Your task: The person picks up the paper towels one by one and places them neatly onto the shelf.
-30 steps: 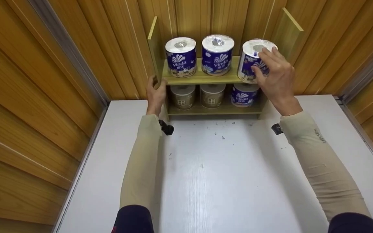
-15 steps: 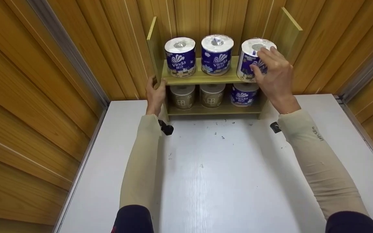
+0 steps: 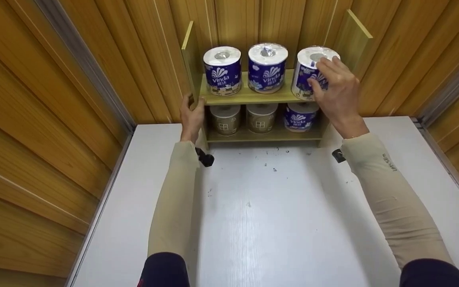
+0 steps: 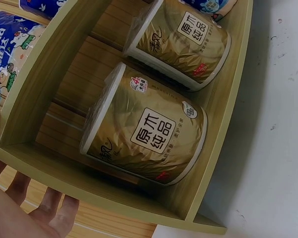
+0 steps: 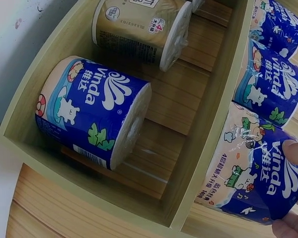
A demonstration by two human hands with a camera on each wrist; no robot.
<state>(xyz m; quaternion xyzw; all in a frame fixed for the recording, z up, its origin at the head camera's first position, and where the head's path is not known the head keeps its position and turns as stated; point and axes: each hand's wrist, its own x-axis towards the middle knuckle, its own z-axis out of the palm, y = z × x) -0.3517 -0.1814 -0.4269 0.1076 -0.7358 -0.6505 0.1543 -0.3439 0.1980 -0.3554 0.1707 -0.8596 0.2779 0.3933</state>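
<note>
My left hand (image 3: pixel 192 119) grips the left side panel of a small wooden shelf (image 3: pixel 249 98); in the left wrist view its fingers (image 4: pixel 49 210) wrap behind the panel. At the upper tier's right end, my right hand (image 3: pixel 340 93) holds a blue Vinda toilet roll (image 3: pixel 303 81). The right wrist view has thumb and fingers on that upright roll (image 5: pixel 248 171), its lower edge at the shelf board. Two more blue rolls, the left one (image 3: pixel 222 71) and the middle one (image 3: pixel 268 69), stand beside it. My right hand covers part of the held roll.
On the lower tier stand two gold-brown toilet rolls, the left one (image 3: pixel 224 119) and the middle one (image 3: pixel 260 118), and a blue roll (image 3: pixel 299 117). The shelf stands on a white table (image 3: pixel 261 223) against a wood-plank wall (image 3: pixel 237 20). Dark specks mark the tabletop.
The roll in my right hand has shifted slightly back on the upper tier, and the hand has moved a little left with it. My left hand keeps its grip on the panel.
</note>
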